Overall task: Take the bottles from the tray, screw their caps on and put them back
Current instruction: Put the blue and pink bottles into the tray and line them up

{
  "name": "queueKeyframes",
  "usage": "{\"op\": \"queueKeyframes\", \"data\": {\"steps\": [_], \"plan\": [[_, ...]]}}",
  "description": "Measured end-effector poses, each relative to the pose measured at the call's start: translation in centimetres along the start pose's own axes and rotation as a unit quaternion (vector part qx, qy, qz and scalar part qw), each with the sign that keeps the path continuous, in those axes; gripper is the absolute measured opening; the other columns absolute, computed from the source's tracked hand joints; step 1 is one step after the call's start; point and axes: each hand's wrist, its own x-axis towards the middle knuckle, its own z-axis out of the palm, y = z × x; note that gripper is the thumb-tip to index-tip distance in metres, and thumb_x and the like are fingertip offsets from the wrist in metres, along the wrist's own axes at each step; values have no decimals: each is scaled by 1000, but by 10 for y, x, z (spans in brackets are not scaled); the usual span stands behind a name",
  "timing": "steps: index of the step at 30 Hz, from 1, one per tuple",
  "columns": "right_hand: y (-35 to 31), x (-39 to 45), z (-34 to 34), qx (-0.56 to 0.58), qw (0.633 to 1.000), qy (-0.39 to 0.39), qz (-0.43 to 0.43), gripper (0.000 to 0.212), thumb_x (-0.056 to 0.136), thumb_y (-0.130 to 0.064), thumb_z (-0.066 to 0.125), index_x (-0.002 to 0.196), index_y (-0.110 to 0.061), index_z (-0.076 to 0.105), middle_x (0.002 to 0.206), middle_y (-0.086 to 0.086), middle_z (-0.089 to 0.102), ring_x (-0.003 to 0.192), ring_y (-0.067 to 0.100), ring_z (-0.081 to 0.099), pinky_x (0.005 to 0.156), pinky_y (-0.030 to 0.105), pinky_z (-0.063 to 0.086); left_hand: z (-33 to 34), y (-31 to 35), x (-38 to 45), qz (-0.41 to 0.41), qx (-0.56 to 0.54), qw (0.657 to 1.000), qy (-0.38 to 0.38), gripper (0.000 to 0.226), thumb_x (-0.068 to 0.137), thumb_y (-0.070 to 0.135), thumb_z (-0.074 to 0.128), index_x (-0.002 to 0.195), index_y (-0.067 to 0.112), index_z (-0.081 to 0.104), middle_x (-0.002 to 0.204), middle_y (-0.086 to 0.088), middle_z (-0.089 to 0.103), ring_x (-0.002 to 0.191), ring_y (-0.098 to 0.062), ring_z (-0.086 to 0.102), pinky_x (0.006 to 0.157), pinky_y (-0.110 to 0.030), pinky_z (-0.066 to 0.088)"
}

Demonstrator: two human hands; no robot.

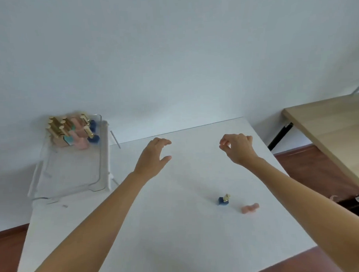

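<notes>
Tray [103,159]: you see clear plastic, upper left of the frame.
Bottles in tray [72,129]: pink, teal and dark blue, with gold caps.
Blue bottle [223,200]: your dark blue one, gold neck, lower right.
Pink bottle [250,208]: pale pink, plain.
Table [157,228]: plain white.
Side table [337,126]: light wood grain.
Floor [7,243]: reddish brown.

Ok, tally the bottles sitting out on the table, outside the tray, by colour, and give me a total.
Blue bottle: 1
Pink bottle: 1
Total: 2
The cluster of bottles inside the tray is too bunched and blurred to count.
</notes>
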Motion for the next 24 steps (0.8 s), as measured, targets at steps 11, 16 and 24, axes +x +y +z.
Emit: {"op": "queueKeyframes", "data": {"steps": [11, 16, 24], "plan": [[135, -94, 9, 36, 954, -296, 43, 51, 74, 11, 43, 106, -23, 64, 106, 1, 60, 90, 15, 56, 74, 26, 51, 162, 91, -38, -42, -74, 967, -239, 45, 77, 22, 76, 119, 26, 61, 113, 5, 59, 101, -12, 57, 88, -31, 50], [141, -115, 29, 79, 940, -331, 36, 38, 70, -7, 72, 102, -24, 66, 93, -1, 61, 74, 0, 52, 64, 20, 48, 183, 108, -45, -53, -58, 970, -232, 27, 80, 15, 74, 106, 16, 69, 100, -4, 64, 91, -22, 64, 85, -38, 53], [130, -117, 46, 49, 959, -278, -4, 13, 82, -15, 68, 95, -12, 69, 97, 6, 68, 88, 18, 61, 77, 29, 52, 183, 110, -45, -83, -34, 976, -201, 16, 83, 9, 68, 98, 7, 71, 94, -11, 68, 87, -26, 64, 80, -33, 51]]}}
